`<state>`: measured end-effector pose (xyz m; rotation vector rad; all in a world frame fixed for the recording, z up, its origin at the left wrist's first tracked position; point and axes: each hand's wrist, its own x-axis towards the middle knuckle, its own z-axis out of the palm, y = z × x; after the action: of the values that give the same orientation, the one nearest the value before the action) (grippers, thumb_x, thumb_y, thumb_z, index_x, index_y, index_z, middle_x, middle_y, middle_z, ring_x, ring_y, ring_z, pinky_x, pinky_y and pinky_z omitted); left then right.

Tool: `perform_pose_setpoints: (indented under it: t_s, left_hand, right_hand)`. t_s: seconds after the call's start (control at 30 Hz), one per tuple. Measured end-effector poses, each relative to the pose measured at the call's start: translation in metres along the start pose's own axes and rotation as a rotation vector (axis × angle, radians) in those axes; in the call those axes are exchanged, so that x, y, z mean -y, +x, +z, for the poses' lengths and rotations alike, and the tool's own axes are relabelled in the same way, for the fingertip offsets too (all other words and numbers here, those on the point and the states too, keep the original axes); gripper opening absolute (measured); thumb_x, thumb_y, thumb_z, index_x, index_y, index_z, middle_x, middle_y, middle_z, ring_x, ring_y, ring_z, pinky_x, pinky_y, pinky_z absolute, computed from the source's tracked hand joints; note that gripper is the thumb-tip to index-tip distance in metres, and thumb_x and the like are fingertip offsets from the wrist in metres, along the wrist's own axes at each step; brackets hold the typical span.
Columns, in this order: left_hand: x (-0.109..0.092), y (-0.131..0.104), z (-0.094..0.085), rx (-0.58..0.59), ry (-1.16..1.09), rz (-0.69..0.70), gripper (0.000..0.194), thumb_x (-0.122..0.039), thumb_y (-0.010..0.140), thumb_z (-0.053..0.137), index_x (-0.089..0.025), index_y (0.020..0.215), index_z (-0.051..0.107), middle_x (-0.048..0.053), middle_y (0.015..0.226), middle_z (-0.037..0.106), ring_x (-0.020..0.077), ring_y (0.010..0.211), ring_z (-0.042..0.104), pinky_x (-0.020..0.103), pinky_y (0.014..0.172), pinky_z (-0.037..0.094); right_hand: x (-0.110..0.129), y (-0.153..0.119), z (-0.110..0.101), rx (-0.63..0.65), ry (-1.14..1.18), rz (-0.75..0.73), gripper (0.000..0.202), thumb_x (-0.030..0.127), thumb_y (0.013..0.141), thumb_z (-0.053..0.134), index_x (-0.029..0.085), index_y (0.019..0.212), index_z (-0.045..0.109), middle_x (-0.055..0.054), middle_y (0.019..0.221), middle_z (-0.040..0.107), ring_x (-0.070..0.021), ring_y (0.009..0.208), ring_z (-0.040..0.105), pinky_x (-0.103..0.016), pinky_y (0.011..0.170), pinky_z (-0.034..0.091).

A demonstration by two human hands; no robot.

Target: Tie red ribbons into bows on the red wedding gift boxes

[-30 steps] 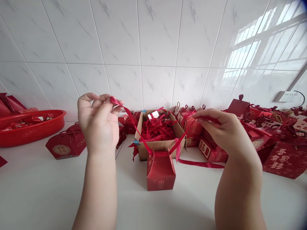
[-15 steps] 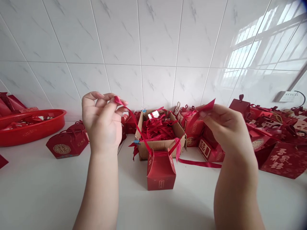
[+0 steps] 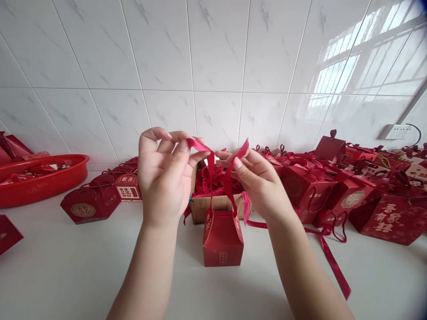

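Observation:
A small red gift box (image 3: 223,242) stands upright on the white table, with a red ribbon (image 3: 228,180) rising from both sides of its top. My left hand (image 3: 167,173) pinches one ribbon end between thumb and fingers, up and to the left of the box. The other end is pinched in my right hand (image 3: 258,180), up and to the right. Between the hands the two ribbon lengths hang close together, uncrossed as far as I can see.
Behind the gift box is a cardboard box (image 3: 200,210) of loose red ribbons. Red gift boxes (image 3: 308,189) crowd the right side; others (image 3: 91,204) stand at left near a red plastic basket (image 3: 50,186). A loose ribbon (image 3: 335,262) lies on the table (image 3: 213,295).
Both hands have moved inward, bringing the ribbon ends much closer together above the gift box. The gift box has stayed in place.

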<state>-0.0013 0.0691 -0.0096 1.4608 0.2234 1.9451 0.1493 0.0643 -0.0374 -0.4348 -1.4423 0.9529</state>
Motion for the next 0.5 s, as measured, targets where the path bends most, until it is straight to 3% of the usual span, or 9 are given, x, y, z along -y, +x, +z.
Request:
perform_pose_setpoints:
  t_s: [0.1,0.2,0.37,0.43,0.5]
  left_hand:
    - [0.001,-0.004,0.006,0.043,-0.013,-0.028,0.022,-0.018,0.078,0.073,-0.027,0.085,0.054,-0.003,0.086,0.062,0.0157,0.091,0.065,0.033,0.083,0.054]
    - [0.004,-0.005,0.008,0.08,0.015,-0.035,0.019,-0.019,0.08,0.07,-0.027,0.091,0.056,0.0,0.09,0.064,0.0167,0.1,0.062,0.033,0.088,0.053]
    - [0.011,-0.002,0.004,0.005,0.121,-0.048,0.028,-0.015,0.075,0.073,-0.026,0.095,0.056,0.002,0.102,0.062,0.0188,0.107,0.059,0.032,0.086,0.052]
    - [0.014,-0.001,0.002,-0.02,0.153,-0.118,0.026,-0.017,0.074,0.074,-0.024,0.093,0.057,0.002,0.099,0.061,0.0172,0.101,0.06,0.029,0.083,0.052]
    - [0.016,-0.001,0.002,0.034,0.179,-0.21,0.022,-0.023,0.076,0.074,-0.022,0.093,0.06,0.002,0.096,0.061,0.0158,0.095,0.061,0.027,0.079,0.052]
  right_hand:
    - [-0.004,0.0,0.007,0.066,0.073,0.061,0.011,0.032,0.09,0.059,0.023,0.09,0.066,-0.002,0.1,0.071,-0.0156,0.095,0.065,-0.031,0.087,0.052]
    - [-0.005,0.0,0.008,0.032,0.099,0.097,0.012,0.033,0.087,0.063,0.021,0.083,0.066,-0.001,0.088,0.07,-0.0145,0.085,0.065,-0.027,0.077,0.053]
    - [-0.003,0.002,0.003,0.016,0.136,0.073,0.012,0.032,0.086,0.064,0.023,0.078,0.066,-0.001,0.084,0.07,-0.0159,0.085,0.066,-0.031,0.084,0.053]
    - [-0.003,0.003,0.002,0.021,0.148,0.061,0.01,0.031,0.086,0.064,0.024,0.08,0.068,-0.001,0.085,0.071,-0.0166,0.085,0.067,-0.032,0.085,0.053]
    - [-0.004,0.003,0.002,0.03,0.157,0.05,0.009,0.031,0.087,0.063,0.026,0.082,0.069,-0.001,0.086,0.071,-0.0168,0.086,0.067,-0.032,0.083,0.053]
